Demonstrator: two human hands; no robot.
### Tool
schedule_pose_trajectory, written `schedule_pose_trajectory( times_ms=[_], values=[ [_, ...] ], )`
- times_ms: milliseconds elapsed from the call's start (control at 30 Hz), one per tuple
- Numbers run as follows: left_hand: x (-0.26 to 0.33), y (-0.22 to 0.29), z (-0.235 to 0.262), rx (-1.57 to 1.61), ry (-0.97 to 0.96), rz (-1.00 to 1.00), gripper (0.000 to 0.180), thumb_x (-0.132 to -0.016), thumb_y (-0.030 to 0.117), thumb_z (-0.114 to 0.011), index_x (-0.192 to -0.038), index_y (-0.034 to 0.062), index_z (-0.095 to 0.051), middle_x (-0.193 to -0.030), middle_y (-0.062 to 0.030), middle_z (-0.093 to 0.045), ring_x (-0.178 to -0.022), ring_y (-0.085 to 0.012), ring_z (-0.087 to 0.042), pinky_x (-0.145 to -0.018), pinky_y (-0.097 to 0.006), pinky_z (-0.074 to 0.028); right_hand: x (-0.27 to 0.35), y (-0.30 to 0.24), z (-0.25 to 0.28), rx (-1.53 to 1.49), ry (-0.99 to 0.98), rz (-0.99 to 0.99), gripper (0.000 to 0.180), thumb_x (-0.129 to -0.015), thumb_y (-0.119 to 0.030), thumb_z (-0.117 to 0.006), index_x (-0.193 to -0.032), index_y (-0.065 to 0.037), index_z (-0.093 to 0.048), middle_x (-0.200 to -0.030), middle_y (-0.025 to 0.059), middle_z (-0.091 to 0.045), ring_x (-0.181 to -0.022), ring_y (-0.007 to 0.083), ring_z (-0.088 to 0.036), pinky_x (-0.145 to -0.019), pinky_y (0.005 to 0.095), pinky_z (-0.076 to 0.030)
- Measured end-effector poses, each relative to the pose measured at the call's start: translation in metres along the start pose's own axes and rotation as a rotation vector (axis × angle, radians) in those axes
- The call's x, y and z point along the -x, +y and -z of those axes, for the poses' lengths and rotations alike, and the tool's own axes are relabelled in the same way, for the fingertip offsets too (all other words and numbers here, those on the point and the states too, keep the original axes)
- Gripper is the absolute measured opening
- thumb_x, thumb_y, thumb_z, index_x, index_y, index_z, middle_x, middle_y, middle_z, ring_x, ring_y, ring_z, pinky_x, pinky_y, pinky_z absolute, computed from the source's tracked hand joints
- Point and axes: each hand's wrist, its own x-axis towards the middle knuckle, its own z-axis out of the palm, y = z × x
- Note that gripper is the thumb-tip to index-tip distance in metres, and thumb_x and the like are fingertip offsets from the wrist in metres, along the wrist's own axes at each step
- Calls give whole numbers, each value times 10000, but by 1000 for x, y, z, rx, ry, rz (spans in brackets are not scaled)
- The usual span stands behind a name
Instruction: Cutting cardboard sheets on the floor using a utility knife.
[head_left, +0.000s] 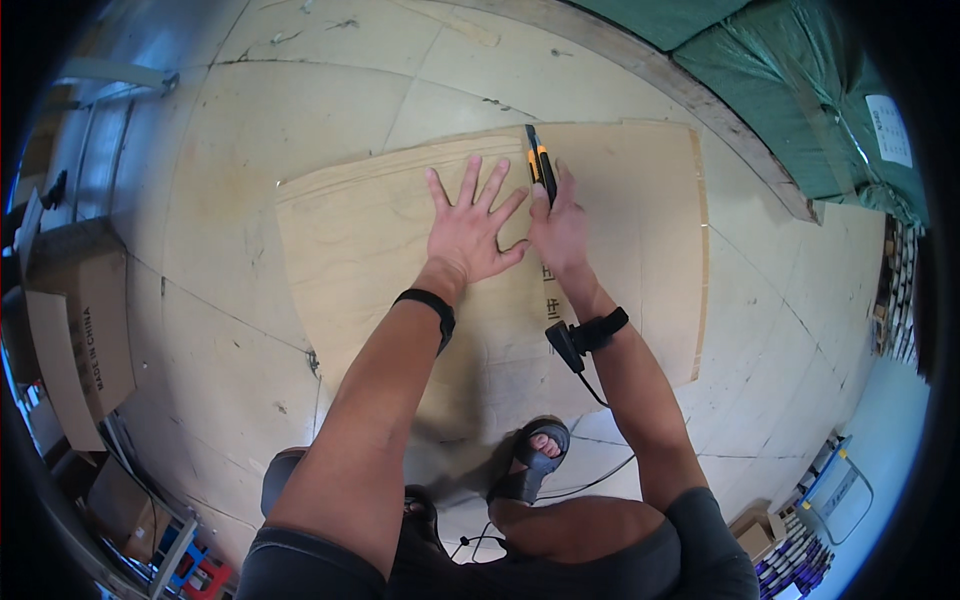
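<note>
Flat on the floor in front of me lies a large sheet of cardboard [630,290], with creases along its far left part. My left hand [468,228] presses on it, palm down and fingers spread. Just to the right, my right hand [560,225] grips a black and orange box cutter [541,165]. The cutter's tip points away from me, at the far edge of the sheet. Whether the blade is in the cardboard I cannot tell. A black strap sits on each wrist, and the right one carries a small device with a cable.
Tiled floor [230,300] surrounds the sheet. A green wrapped bale [790,90] on a wooden base stands at the far right. On the left is an open cardboard box [95,330] beside metal shelving. My sandaled foot [538,450] is close to the near edge.
</note>
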Motion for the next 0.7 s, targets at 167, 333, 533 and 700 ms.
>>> schedule_pose_trajectory(
  times_ms=[167,333,533,700],
  values=[
    [1,-2,2,15,-7,11,763,-792,655,-556,-1464,310,-450,-1659,-32,-163,-1520,-374,-99,-1053,-818,-41,4,-10,10,242,-148,148,606,-999,-201,-490,-1550,-131,-247,-913,215,-677,-778,418,-664,-700,511,-527],
    [0,-1,2,4,-23,16,761,-789,655,-552,-1460,308,-459,-1658,-27,-168,-1521,-368,-101,-1051,-822,-51,7,-10,8,363,-130,178,600,-996,-198,-476,-1552,-150,-256,-1037,191,-664,-831,392,-679,-737,514,-538],
    [0,-1,0,-2,-17,6,763,-790,661,-536,-1464,314,-453,-1655,-32,-173,-1520,-362,-96,-1044,-835,-36,5,-17,5,439,-169,110,609,-996,-207,-462,-1558,-149,-235,-1031,202,-656,-846,416,-680,-745,530,-542],
    [0,-2,0,-22,-19,0,789,-777,685,-543,-1459,301,-447,-1658,-35,-167,-1520,-373,-99,-1040,-831,-55,4,-29,6,476,-234,45,644,-985,-215,-463,-1571,-157,-202,-1064,212,-643,-862,429,-681,-755,527,-547]
  ],
)
